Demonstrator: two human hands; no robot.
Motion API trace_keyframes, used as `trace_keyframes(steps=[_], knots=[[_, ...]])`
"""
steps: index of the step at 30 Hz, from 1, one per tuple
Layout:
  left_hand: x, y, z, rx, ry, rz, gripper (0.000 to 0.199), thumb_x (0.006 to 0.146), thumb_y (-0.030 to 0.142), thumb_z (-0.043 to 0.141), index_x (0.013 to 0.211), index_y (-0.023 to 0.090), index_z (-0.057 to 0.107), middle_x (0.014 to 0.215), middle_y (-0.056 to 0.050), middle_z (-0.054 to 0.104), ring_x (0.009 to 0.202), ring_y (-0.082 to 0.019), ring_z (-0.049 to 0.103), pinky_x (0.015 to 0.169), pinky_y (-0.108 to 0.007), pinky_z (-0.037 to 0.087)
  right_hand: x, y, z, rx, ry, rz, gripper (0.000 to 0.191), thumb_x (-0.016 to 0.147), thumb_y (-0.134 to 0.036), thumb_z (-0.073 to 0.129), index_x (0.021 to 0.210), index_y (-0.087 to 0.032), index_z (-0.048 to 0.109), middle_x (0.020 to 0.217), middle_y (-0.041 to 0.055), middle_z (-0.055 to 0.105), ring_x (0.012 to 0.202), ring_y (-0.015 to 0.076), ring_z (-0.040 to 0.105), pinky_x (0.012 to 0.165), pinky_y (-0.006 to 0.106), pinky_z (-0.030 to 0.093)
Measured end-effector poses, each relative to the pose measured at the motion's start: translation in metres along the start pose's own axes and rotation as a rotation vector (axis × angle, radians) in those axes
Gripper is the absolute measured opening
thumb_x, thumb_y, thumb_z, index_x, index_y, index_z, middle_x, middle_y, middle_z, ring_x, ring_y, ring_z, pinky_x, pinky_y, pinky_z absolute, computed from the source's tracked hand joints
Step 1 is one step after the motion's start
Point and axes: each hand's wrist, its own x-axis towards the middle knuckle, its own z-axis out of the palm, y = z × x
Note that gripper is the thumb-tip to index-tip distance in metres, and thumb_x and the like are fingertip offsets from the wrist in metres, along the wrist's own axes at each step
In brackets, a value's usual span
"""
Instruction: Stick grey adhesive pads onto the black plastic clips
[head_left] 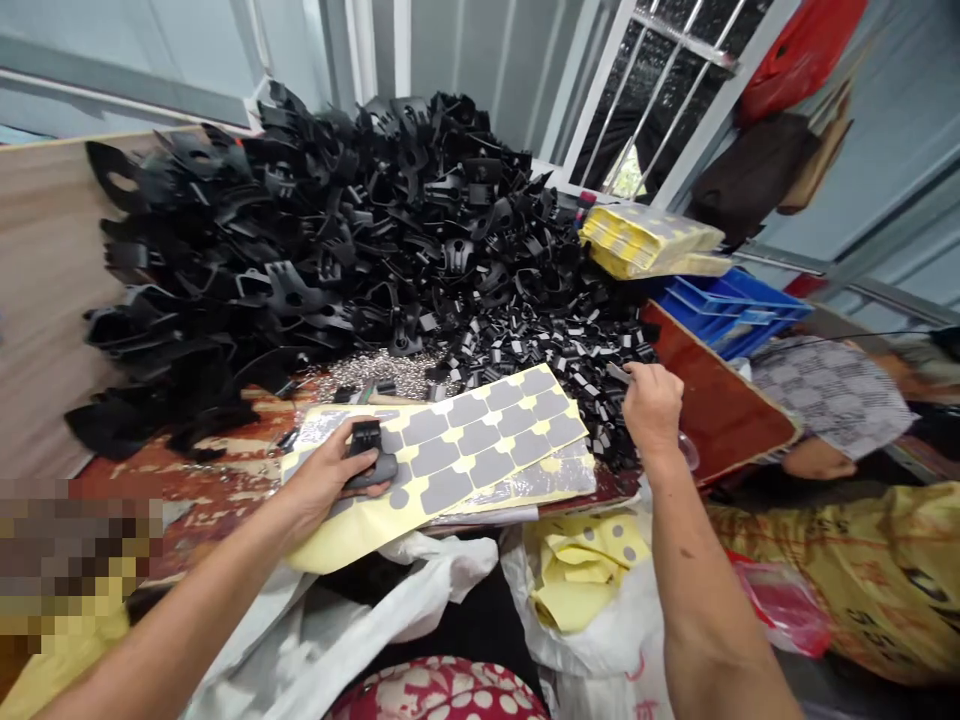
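My left hand [330,482] is closed around a black plastic part [367,437] with a clip-like top, resting over the sticker sheet. That sheet [457,440] carries rows of grey stickers on yellow backing and lies across more sheets [555,478]. My right hand [654,400] is closed in a pinch at the right edge of a heap of small black and grey clips [555,345]. A small greyish piece [619,373] shows at its fingertips; its kind is unclear. Behind the sheet lie many small shiny metal pieces [367,375].
A tall pile of black plastic parts [337,230] covers the back of the worn red table [720,400]. Stacked yellow sheets [645,240] sit by a blue crate [731,305]. White bags, one with yellow backing scraps [585,570], hang in front. Another person [832,395] is at the right.
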Motion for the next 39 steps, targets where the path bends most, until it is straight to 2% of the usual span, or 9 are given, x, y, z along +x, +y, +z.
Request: trace_keyframes(steps=[3, 6, 9, 12, 14, 17, 23, 29, 39], knots=[[-0.005, 0.007, 0.01, -0.038, 0.055, 0.045, 0.066, 0.069, 0.025, 0.089, 0.127, 0.031, 0.059, 0.087, 0.002, 0.072, 0.066, -0.019, 0.073, 0.059, -0.029, 0.062, 0.004, -0.007, -0.036, 0.196, 0.097, 0.014, 0.02, 0.094, -0.017, 0.05, 0.107, -0.02, 0.065, 0.096, 0.008, 0.066, 0.091, 0.0237, 0.063, 0.091, 0.042, 0.05], [-0.018, 0.023, 0.041, -0.134, -0.005, 0.021, 0.058, 0.065, 0.035, 0.094, 0.115, 0.023, 0.067, 0.094, -0.004, 0.075, 0.077, -0.023, 0.074, 0.067, -0.032, 0.062, 0.0, -0.051, -0.064, 0.37, 0.127, -0.038, 0.017, 0.095, -0.021, 0.056, 0.109, -0.024, 0.064, 0.099, 0.0066, 0.067, 0.094, 0.0233, 0.066, 0.09, 0.041, 0.054], [-0.032, 0.04, 0.086, -0.162, -0.195, 0.032, 0.047, 0.066, 0.044, 0.093, 0.098, 0.015, 0.073, 0.1, -0.011, 0.076, 0.091, -0.026, 0.072, 0.074, -0.03, 0.06, -0.007, -0.1, -0.074, 0.532, 0.104, -0.064, 0.016, 0.093, -0.019, 0.06, 0.106, -0.026, 0.065, 0.096, 0.005, 0.068, 0.093, 0.0229, 0.066, 0.092, 0.043, 0.054], [-0.037, 0.048, 0.112, -0.194, -0.188, 0.043, 0.039, 0.071, 0.041, 0.089, 0.095, 0.014, 0.074, 0.094, -0.009, 0.071, 0.083, -0.021, 0.067, 0.067, -0.029, 0.06, -0.012, -0.131, -0.071, 0.863, 0.028, 0.118, 0.018, 0.091, -0.019, 0.063, 0.108, -0.025, 0.063, 0.091, 0.0021, 0.066, 0.086, 0.0188, 0.065, 0.085, 0.037, 0.055], [-0.037, 0.046, 0.108, -0.191, -0.11, 0.043, 0.046, 0.074, 0.034, 0.086, 0.116, 0.021, 0.071, 0.09, -0.004, 0.067, 0.072, -0.018, 0.064, 0.056, -0.027, 0.057, -0.015, -0.141, -0.064, 1.11, -0.066, 0.273, 0.022, 0.087, -0.021, 0.068, 0.108, -0.024, 0.061, 0.088, 0.0002, 0.065, 0.081, 0.0163, 0.065, 0.079, 0.032, 0.056], [-0.042, 0.034, 0.077, -0.186, -0.054, 0.052, 0.078, 0.075, 0.027, 0.085, 0.145, 0.035, 0.051, 0.087, 0.001, 0.064, 0.063, -0.014, 0.061, 0.05, -0.023, 0.051, -0.027, -0.155, -0.057, 1.334, -0.268, 0.4, 0.027, 0.08, -0.024, 0.074, 0.105, -0.023, 0.062, 0.083, -0.0012, 0.065, 0.076, 0.0146, 0.064, 0.073, 0.028, 0.056], [-0.069, 0.008, 0.025, -0.469, -0.16, -0.07, 0.074, 0.079, 0.033, 0.081, 0.146, 0.032, 0.052, 0.102, -0.006, 0.067, 0.088, -0.022, 0.065, 0.072, -0.03, 0.056, -0.067, -0.216, -0.046, 1.446, -0.618, 0.369, 0.022, 0.082, -0.021, 0.071, 0.103, -0.021, 0.067, 0.084, 0.0001, 0.068, 0.079, 0.0147, 0.065, 0.075, 0.028, 0.055], [-0.076, 0.0, 0.024, -0.504, -0.17, -0.037, 0.058, 0.091, 0.057, 0.067, 0.141, 0.028, 0.059, 0.119, -0.01, 0.066, 0.087, -0.022, 0.062, 0.069, -0.031, 0.054, -0.078, -0.267, -0.032, 1.432, -0.788, 0.258, 0.021, 0.081, -0.018, 0.066, 0.101, -0.021, 0.069, 0.083, 0.0, 0.068, 0.078, 0.0147, 0.063, 0.077, 0.028, 0.052], [-0.075, -0.007, 0.027, -0.535, -0.215, 0.019, 0.045, 0.097, 0.054, 0.06, 0.134, 0.029, 0.064, 0.113, -0.008, 0.063, 0.086, -0.02, 0.06, 0.062, -0.028, 0.052, -0.081, -0.27, -0.019, 1.385, -0.796, 0.275, 0.017, 0.08, -0.021, 0.066, 0.098, -0.021, 0.068, 0.082, -0.0003, 0.067, 0.078, 0.0156, 0.062, 0.078, 0.029, 0.051]])
